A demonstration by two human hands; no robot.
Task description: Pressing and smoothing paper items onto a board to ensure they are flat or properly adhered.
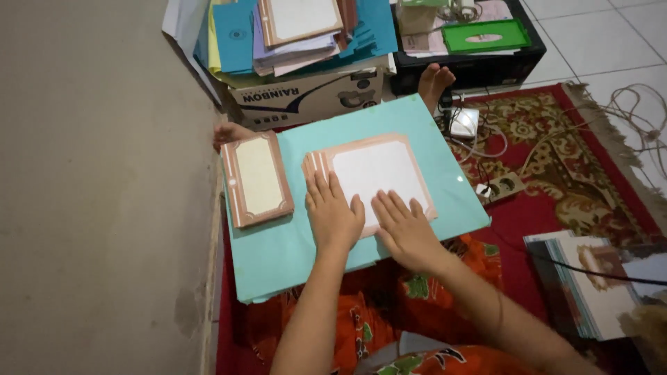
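A large turquoise sheet [292, 243] lies across my lap. On it rests a white paper with a brown decorative border [379, 167]. My left hand [333, 212] lies flat, fingers spread, on that paper's lower left part. My right hand [405, 226] presses flat on its lower right edge. A second bordered piece, cream in the middle [257, 179], lies on the sheet to the left, apart from both hands.
A grey wall [104, 187] runs along the left. A cardboard box [306, 94] piled with blue folders and papers stands behind the sheet, a black box [472, 66] beside it. Cables, a power strip [501, 186] and a stack of sheets [590, 285] lie on the red carpet [556, 139].
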